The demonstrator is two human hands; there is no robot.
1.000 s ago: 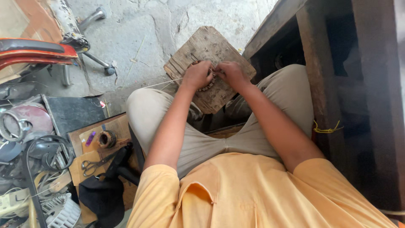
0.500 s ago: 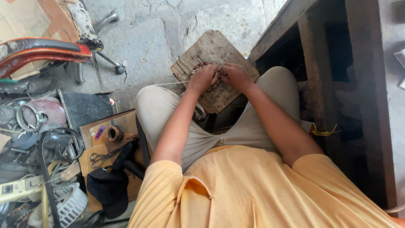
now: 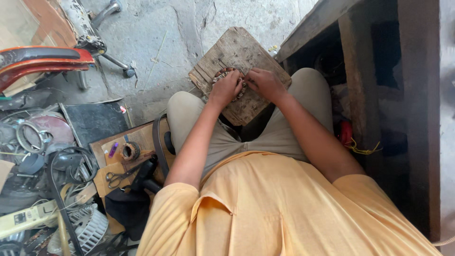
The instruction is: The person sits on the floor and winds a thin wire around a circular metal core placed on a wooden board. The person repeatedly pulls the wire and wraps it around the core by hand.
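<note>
Both hands work on a round wound coil [image 3: 231,81], ringed with copper-coloured wire, that lies on a worn wooden board [image 3: 239,52] propped across the knees. The left hand [image 3: 226,88] is curled over the coil's near-left side, fingers bent and pressing on it; the right hand [image 3: 263,82] meets it from the right, fingers pinched at the coil's edge. Most of the coil is hidden under the hands, so whether a wire end is held cannot be told.

The board rests only on the legs, tilted and jutting out over the concrete floor [image 3: 156,42]. My guess is that a shift of a knee could tip it and send the coil sliding off the far edge. The fine windings look easy to nick or pull loose if the fingers tug hard.

To the left, near the thigh, a flat brown panel carries scissors [image 3: 118,178], a smaller coil [image 3: 129,151] and a purple pen-like thing [image 3: 113,150]. Farther left lie metal rings, cables and a white fan part [image 3: 92,227]. A dark wooden frame [image 3: 360,80] stands close on the right, crowding that elbow.
</note>
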